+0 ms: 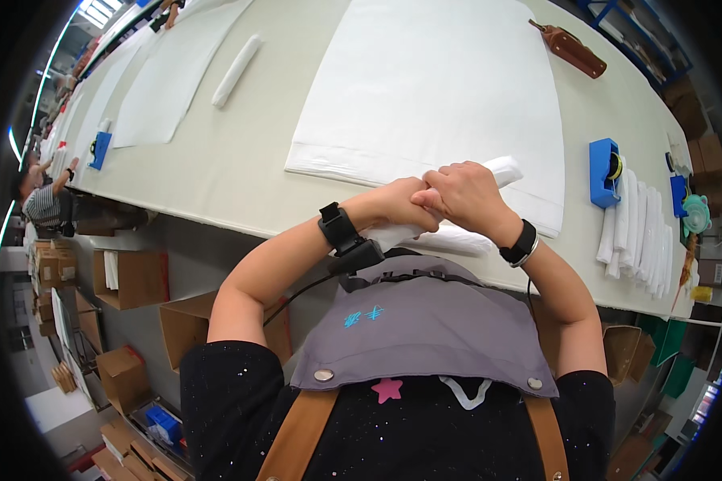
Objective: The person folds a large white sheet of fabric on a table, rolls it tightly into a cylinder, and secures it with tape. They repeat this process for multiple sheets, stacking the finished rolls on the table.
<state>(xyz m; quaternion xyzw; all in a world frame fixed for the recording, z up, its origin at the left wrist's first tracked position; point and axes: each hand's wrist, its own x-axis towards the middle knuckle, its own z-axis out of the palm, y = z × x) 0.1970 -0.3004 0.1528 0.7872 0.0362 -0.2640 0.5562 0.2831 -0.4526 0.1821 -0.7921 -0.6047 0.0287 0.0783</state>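
Both my left hand (404,205) and my right hand (466,193) are closed around one rolled white plastic film bundle (504,171), held slantwise above the table's near edge. The hands touch each other at its middle. Below them, another white roll (454,239) lies by the edge, partly covered by my hands. A stack of flat white plastic sheets (427,96) is spread just beyond.
Right of the stack stand a blue tape dispenser (604,172) and several white rolls (638,231). A brown leather case (574,51) lies farther back. Leftward are a single roll (236,71), another blue dispenser (100,150) and a co-worker (45,204). Cardboard boxes (131,278) stand below.
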